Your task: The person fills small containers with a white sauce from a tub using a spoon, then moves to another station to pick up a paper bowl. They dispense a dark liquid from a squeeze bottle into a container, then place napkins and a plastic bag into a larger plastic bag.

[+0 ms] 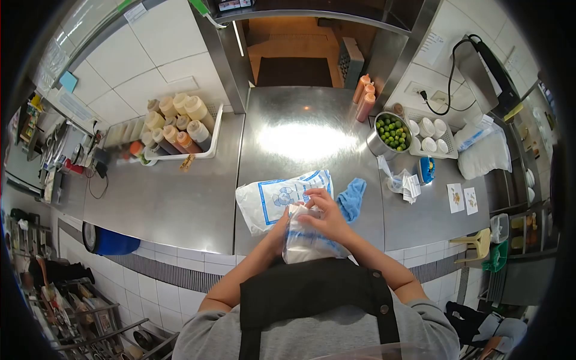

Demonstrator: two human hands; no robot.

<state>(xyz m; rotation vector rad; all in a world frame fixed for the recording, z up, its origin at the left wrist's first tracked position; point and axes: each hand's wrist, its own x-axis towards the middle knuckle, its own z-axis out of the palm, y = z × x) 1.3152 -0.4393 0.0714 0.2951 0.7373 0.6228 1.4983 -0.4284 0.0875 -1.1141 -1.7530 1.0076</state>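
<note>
A clear plastic pack with white contents [303,240] is held close to the apron at the counter's front edge. My left hand [281,229] grips its left side, the fingers partly hidden behind the plastic. My right hand [326,217] is over the pack's top right, fingers bent and apart, thumb near the plastic; whether it pinches the film is too small to tell. Just beyond lies a white bag with blue print [264,201], flat on the steel counter. A crumpled blue cloth [351,199] rests right of my right hand.
Sauce bottles fill a white basket [213,141] at left. Orange bottles [365,99] stand at the back right, near a pot of green citrus [393,133], a rack of white cups [427,127], a blue packet [426,170], paper slips [411,188] and two cards [456,198].
</note>
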